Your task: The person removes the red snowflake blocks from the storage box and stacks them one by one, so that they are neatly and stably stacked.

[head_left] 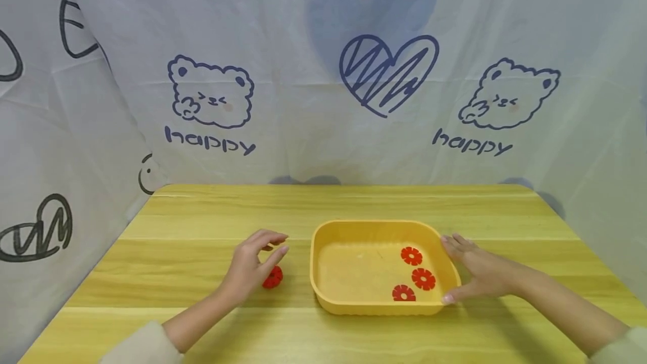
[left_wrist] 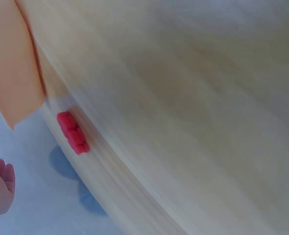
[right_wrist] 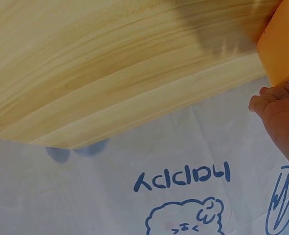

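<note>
In the head view, the left hand (head_left: 247, 263) is hovering over the wooden table (head_left: 227, 215) with thumb and index finger keeping a narrow gap and holding nothing. A red notched disc (head_left: 273, 277) is lying at its four o'clock, partly covered; whether they are touching I cannot tell. At the hand's three o'clock, a yellow tray (head_left: 354, 268) is resting on the table. The right hand (head_left: 480, 268) is holding its three o'clock end, thumb and fingers spreading wide along the rim. Inside, three more red discs (head_left: 423, 279) are lying toward two, three and five o'clock, the last partly hiding behind the near wall.

The left wrist view is showing the outside disc as a thick, lumpy clump, a depth the head view is not revealing; I cannot count pieces. The right wrist view is showing fingers meeting the tray's outer wall at two o'clock, while its contents are staying out of sight.
</note>
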The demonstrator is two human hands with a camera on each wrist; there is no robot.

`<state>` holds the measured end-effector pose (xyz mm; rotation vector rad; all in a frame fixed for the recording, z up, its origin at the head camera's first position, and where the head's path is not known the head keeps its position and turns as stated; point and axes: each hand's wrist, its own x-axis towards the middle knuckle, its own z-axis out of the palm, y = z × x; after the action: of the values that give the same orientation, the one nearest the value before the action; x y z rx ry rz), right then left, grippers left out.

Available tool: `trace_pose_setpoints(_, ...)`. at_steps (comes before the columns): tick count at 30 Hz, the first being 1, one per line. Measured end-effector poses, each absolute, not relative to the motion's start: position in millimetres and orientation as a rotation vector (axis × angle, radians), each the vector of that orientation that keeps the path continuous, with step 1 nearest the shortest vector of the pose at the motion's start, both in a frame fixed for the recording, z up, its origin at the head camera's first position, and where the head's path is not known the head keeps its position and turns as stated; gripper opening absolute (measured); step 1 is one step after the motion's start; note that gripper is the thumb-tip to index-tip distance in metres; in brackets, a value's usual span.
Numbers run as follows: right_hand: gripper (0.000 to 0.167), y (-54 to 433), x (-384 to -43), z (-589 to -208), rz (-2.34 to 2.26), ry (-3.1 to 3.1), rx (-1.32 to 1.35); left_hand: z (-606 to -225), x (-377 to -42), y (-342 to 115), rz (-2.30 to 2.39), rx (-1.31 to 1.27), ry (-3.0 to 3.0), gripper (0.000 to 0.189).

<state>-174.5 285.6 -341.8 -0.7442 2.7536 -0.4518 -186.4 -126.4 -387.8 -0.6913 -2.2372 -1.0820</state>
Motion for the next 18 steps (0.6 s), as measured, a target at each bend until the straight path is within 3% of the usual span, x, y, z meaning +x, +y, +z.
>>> trace_pose_setpoints(18,0.114,286,-176,-342,-0.476,2.756,-0.747,-378,-190,-81,-1.192,-0.86,-2.141,0.014)
